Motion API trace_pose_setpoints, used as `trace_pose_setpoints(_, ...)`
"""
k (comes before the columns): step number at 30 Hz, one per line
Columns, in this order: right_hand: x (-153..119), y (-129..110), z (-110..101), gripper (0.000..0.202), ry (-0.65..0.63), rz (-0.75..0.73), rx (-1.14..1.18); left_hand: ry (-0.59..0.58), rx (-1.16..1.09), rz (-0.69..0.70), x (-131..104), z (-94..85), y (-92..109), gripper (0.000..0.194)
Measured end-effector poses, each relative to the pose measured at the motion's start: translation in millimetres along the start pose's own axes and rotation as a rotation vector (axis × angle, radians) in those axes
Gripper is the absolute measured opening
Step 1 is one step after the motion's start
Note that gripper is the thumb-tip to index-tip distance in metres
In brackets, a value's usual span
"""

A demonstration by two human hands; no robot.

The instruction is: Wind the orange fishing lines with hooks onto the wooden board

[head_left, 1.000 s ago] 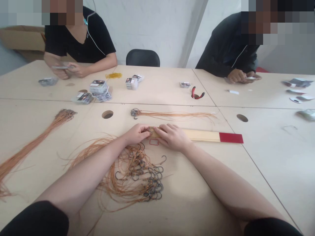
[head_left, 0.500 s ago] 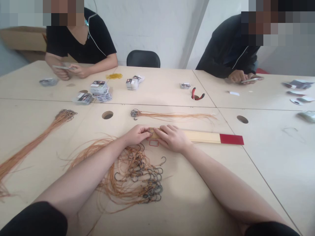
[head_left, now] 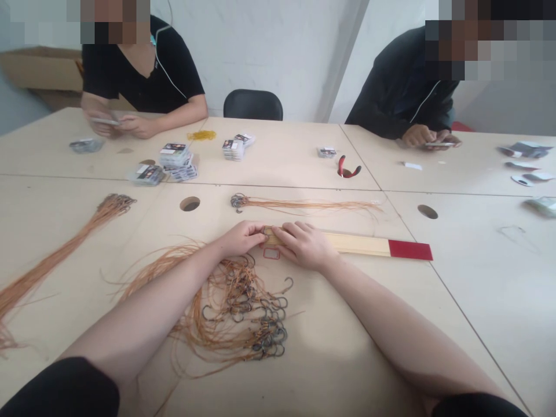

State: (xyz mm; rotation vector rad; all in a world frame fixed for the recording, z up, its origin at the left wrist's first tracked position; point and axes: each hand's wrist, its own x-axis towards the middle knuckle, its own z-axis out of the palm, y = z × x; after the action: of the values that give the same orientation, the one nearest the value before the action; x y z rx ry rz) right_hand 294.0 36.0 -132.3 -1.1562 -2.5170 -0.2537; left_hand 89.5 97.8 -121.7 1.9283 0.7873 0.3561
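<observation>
Since the earlier frame, the red end (head_left: pixel 410 249) of the board (head_left: pixel 360 243) is swung slightly toward the table's near side; both hands are held roughly in place.

For clean work at the board's left end: board best kept flat, fingertips level with its end, hook points kept clear of the skin.

Board is laid crosswise on the table (head_left: pixel 347 365), red end over the right-hand seam. Its middle is covered by the right hand (head_left: pixel 306 244) and grasped there, fingers over, thumb along the near edge. Left hand (head_left: pixel 242 238) is set at the left end, thumb and forefinger together; what is pinched can't be told. Hook pile (head_left: pixel 269 327) is left on the near side, below the left hand; line bundle (head_left: pixel 304 202) lies beyond the board, toward the table's far edge.
</observation>
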Motion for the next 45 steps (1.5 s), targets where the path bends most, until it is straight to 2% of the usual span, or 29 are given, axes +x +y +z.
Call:
trace_pose_setpoints(11, -1.4, -4.2, -5.1, 0.04, 0.016, -0.028, -0.021, -0.084, -0.336, 0.032, -7.3, -5.7, 0.1, 0.032)
trace_pose_setpoints(22, -2.5, -10.2, -6.3, 0.04, 0.027, -0.041, -0.025, -0.068, -0.208, 0.08, -5.1, -6.6, -6.2, 0.042)
trace_pose_setpoints(27, -2.0, -10.1, -5.7, 0.04, 0.01, -0.033, -0.021, -0.058, -0.235, 0.047, -6.0, -5.7, -3.7, 0.039)
trace_pose_setpoints(32, -1.9, -9.8, -6.2, 0.04, 0.02, -0.027, -0.019, -0.095, -0.336, 0.061, -7.6, -6.2, -2.8, 0.033)
trace_pose_setpoints(39, -2.5, -9.8, -5.1, 0.039, 0.046, -0.045, -0.036, -0.101, -0.198, 0.099, -4.8, -8.5, -7.7, 0.036)
trace_pose_setpoints(45, -2.8, -9.0, -3.1, 0.039, 0.056, -0.041, -0.041, -0.094, -0.204, 0.08, -2.1, -7.6, -12.4, 0.034)
